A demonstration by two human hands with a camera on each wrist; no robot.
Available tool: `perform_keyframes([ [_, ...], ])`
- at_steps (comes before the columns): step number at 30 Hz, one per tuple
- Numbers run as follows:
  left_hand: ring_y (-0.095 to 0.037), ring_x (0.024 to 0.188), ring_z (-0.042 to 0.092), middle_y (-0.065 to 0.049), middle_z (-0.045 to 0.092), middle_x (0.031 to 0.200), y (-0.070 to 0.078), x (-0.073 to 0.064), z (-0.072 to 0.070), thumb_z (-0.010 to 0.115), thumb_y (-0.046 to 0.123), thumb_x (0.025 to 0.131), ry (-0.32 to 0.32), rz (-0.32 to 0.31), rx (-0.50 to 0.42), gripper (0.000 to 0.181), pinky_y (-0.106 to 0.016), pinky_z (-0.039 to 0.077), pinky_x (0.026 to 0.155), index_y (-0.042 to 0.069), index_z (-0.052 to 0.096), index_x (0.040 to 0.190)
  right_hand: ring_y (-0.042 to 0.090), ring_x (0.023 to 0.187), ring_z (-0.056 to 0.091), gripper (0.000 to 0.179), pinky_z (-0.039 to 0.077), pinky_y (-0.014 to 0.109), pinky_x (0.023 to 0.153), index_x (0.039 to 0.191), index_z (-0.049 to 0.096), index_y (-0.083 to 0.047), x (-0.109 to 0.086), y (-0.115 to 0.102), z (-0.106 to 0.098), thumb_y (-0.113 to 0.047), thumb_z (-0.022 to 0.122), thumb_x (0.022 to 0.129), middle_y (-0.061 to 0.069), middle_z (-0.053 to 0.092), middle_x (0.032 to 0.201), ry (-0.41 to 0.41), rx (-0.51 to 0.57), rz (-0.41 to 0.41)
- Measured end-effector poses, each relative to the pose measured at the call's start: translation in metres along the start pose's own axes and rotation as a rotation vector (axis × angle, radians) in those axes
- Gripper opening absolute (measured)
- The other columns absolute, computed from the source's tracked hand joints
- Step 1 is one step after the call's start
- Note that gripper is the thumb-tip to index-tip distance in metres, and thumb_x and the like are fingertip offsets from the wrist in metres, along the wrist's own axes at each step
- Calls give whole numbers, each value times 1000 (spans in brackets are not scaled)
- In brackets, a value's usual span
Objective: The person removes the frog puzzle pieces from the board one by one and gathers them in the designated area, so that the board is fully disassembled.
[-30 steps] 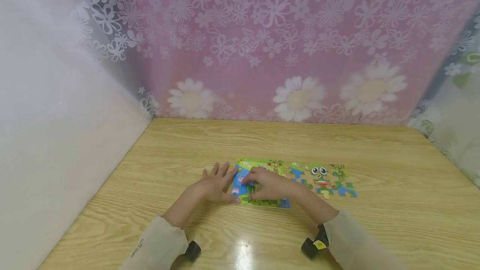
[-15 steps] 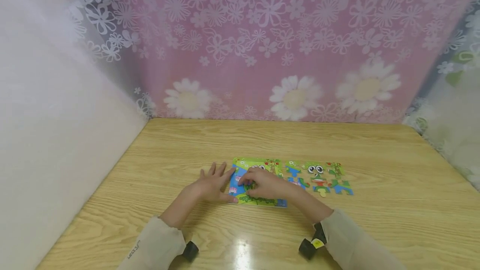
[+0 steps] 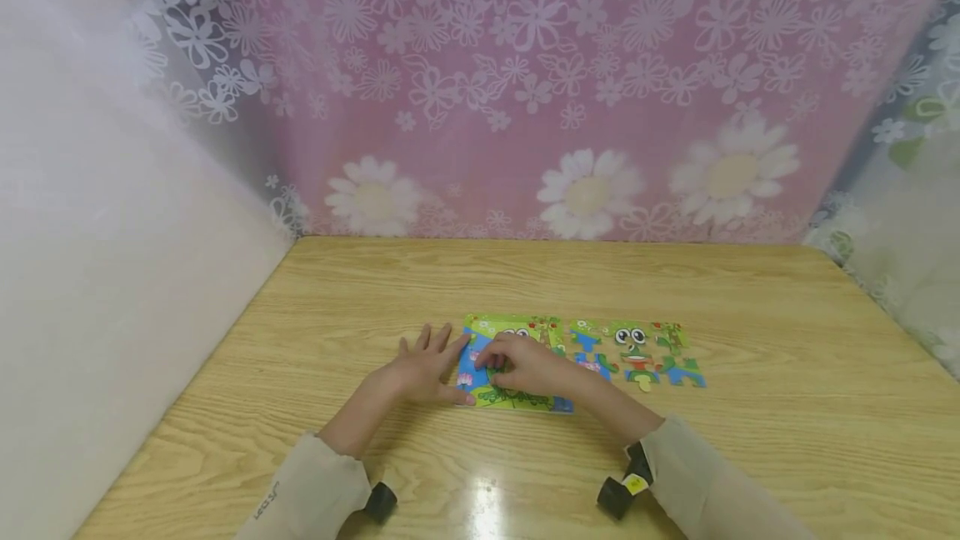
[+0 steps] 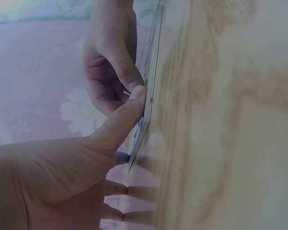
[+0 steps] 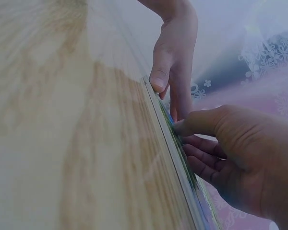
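Note:
A frog jigsaw puzzle (image 3: 522,401) in a thin board lies flat on the table, showing pink flowers, blue water and green leaves. My left hand (image 3: 429,377) is spread at its left side, the thumb on the near-left corner and the forefinger along the left edge. Over the middle of the picture is my right hand (image 3: 534,367), its fingers curled down and the thumb (image 5: 181,127) at the board's surface. I cannot tell whether a piece sits between these fingertips. The frog's face is partly hidden under this hand.
Several loose puzzle pieces lie just right of the board, among them a piece with two eyes (image 3: 630,336), a red mouth piece (image 3: 637,362) and a blue-green piece (image 3: 684,373). The wooden table (image 3: 772,340) meets a pink flowered curtain (image 3: 465,157) behind.
The right hand's fingers have shifted slightly over the middle of the puzzle. The left hand stays at the left edge. The whole view has moved a little.

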State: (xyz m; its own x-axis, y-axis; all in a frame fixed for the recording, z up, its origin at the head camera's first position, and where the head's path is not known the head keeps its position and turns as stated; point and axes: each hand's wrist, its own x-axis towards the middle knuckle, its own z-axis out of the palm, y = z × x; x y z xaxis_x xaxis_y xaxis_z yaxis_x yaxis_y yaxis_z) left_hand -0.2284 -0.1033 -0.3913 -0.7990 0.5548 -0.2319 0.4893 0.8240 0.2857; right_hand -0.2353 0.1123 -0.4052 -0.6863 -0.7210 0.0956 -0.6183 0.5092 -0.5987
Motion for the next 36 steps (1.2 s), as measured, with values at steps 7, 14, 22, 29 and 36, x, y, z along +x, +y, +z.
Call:
perform_keyframes([
  [7, -48, 131, 2, -22, 7, 149, 1, -1, -1, 59, 60, 79, 6, -2, 1, 95, -70, 7, 94, 13, 15, 149, 11, 84, 50, 20, 45, 23, 73, 104, 65, -9, 2, 2, 2, -6, 66, 84, -6, 54, 92, 10, -16, -1],
  [14, -48, 131, 2, -22, 8, 149, 2, -1, -2, 59, 59, 79, 7, -4, 8, 94, -69, 7, 94, 13, 15, 148, 12, 82, 50, 20, 45, 23, 71, 102, 66, -9, 2, -1, 2, -6, 67, 83, -6, 53, 90, 29, -22, 21],
  [22, -50, 131, 2, -24, 7, 149, 2, -1, -1, 58, 60, 79, 1, 5, 13, 95, -69, 8, 94, 11, 15, 148, 12, 80, 51, 18, 46, 22, 69, 98, 66, -9, 2, -3, 1, -3, 67, 82, -6, 54, 88, 57, -9, 16],
  [29, -50, 131, 3, -24, 8, 149, 5, -3, -4, 59, 57, 80, 9, 3, -1, 94, -69, 8, 94, 11, 16, 148, 13, 81, 54, 19, 47, 22, 70, 99, 65, -9, 1, -2, 1, -2, 67, 81, -4, 55, 89, 72, 28, 34],
  [36, -48, 131, 2, -22, 7, 149, 5, -3, -4, 58, 59, 79, -1, -15, 3, 94, -68, 7, 96, 14, 14, 149, 10, 78, 55, 17, 47, 22, 68, 98, 65, -9, 1, -1, 0, -3, 66, 82, -5, 56, 88, 85, 23, 38],
])
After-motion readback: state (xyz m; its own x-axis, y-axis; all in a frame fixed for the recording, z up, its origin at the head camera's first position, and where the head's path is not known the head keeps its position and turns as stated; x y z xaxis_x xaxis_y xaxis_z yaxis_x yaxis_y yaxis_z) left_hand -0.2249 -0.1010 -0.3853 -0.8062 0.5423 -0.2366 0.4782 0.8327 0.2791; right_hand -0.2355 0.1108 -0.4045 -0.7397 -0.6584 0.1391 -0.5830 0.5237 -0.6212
